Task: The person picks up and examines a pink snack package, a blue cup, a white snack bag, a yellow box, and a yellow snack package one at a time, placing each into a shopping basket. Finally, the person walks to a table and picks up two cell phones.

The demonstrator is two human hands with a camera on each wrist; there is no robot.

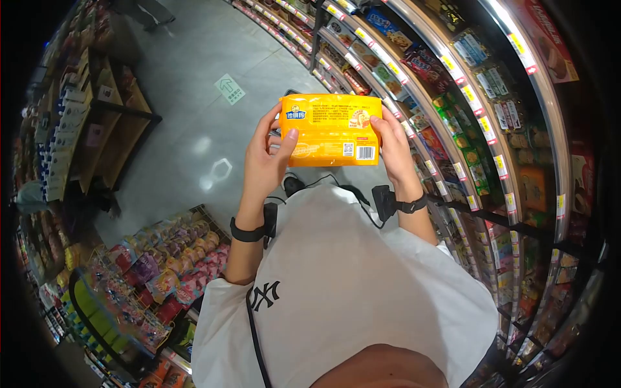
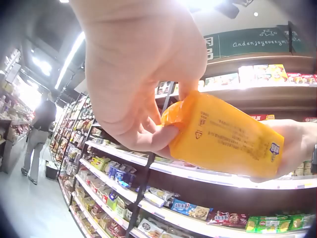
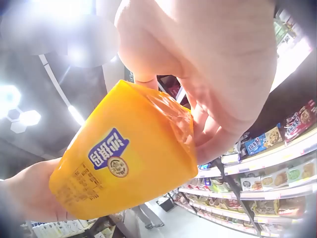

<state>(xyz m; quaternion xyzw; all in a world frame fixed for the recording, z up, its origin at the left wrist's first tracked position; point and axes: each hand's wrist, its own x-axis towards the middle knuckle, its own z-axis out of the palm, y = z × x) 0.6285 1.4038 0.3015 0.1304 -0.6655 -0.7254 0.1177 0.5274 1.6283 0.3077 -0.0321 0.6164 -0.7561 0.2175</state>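
A yellow snack package (image 1: 331, 129) is held up in front of the chest, its printed back with a barcode facing the head camera. My left hand (image 1: 268, 145) grips its left end, thumb on the printed face and fingers behind. At the opposite end my right hand (image 1: 392, 139) holds it the same way, thumb near a small food picture. In the left wrist view, the fingers of the left hand (image 2: 148, 84) curl round the crimped end of the package (image 2: 223, 139). The right wrist view shows the right hand (image 3: 208, 64) pinching the other end, beside a blue logo on the package (image 3: 133, 158).
Curved shelves (image 1: 446, 71) of packaged snacks run along the right. A wooden display rack (image 1: 97, 123) stands at the left, and a wire bin of bagged sweets (image 1: 174, 258) at the lower left. Down the aisle a person (image 2: 39, 131) stands near a dark basket (image 2: 51, 169).
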